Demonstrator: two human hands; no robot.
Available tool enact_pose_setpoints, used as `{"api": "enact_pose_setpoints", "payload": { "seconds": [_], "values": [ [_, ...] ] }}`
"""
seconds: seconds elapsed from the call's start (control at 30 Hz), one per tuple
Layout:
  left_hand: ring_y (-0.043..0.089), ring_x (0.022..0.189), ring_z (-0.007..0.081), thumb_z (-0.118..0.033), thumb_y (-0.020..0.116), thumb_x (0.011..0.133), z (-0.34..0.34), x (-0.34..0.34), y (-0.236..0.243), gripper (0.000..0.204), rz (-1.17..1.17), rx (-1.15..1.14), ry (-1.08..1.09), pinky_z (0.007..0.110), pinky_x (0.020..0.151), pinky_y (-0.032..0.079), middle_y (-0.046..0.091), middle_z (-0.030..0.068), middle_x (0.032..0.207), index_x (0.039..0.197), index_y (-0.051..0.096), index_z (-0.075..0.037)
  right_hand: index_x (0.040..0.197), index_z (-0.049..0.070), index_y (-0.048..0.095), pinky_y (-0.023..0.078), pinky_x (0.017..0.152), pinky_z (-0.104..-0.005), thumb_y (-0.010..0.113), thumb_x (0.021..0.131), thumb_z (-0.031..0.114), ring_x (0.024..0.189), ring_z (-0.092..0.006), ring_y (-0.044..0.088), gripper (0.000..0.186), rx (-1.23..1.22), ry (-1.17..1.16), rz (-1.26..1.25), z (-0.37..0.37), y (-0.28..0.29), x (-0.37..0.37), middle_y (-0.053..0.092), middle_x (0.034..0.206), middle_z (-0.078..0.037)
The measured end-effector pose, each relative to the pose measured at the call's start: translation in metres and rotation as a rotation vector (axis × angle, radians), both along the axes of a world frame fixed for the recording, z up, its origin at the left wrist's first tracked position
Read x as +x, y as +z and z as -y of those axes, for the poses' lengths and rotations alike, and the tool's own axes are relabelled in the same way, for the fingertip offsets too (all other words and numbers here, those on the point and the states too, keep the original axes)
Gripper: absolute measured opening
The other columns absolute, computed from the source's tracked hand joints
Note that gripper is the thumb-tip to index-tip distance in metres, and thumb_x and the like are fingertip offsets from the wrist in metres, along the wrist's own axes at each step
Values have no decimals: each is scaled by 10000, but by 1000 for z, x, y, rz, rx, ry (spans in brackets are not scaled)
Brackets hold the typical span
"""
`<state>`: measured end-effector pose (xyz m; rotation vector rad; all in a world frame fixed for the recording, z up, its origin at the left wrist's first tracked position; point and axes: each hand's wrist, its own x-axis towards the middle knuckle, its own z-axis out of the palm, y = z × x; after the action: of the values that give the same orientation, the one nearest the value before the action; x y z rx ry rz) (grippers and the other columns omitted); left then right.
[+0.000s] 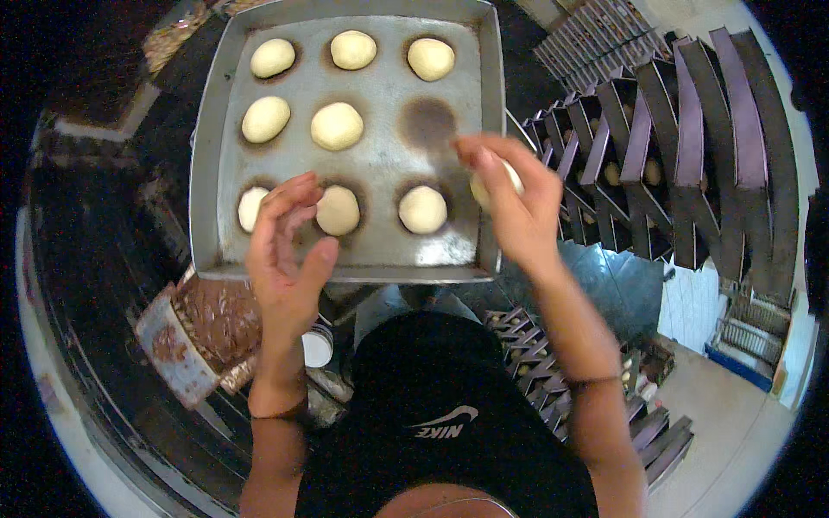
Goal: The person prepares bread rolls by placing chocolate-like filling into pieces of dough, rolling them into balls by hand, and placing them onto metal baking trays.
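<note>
A square metal baking tray (289,164) carries several round, pale dough balls (337,126) in rows. Dark ring stains surround them. One dark round spot (427,123) in the middle row, at the right, has no ball on it. My right hand (518,194) is closed round a dough ball (515,179) over the tray's right edge; the fingers hide part of it. Over the front left of the tray, my left hand (289,237) has its fingers apart and holds nothing. It is beside the front middle dough ball (338,211) and partly covers the front left one (251,209).
A tub of brown, chocolate-like paste (220,319) stands below the tray's left front corner, near a round white lid or container (317,349). To the right, stacked dark trays or racks (639,160) rise close to the tray. A blue-based crate (749,341) is farther right.
</note>
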<state>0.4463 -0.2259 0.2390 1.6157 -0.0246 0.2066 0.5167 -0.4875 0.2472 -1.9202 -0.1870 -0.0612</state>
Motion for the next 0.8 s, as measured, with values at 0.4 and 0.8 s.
{"api": "enact_pose_setpoints", "payload": {
  "seconds": [0.4, 0.8],
  "values": [
    [572, 1221, 282, -131, 770, 823, -71, 28, -17, 440, 2, -204, -315, 402, 1080, 427, 623, 194, 1293, 1219, 650, 19, 1564, -56, 297, 215, 1245, -570, 567, 976, 526, 1520, -480, 243, 870, -1010, 467, 283, -77, -56, 107, 263, 1633, -298],
    [584, 1171, 253, -171, 650, 957, -51, 14, -19, 364, 233, -366, 349, 409, 1063, 446, 608, 173, 1231, 1236, 575, 52, 1052, -8, 612, 543, 841, -446, 839, 797, 147, 986, -375, 680, 375, -282, 69, -33, -182, -7, 52, 674, 1025, -215]
  ]
}}
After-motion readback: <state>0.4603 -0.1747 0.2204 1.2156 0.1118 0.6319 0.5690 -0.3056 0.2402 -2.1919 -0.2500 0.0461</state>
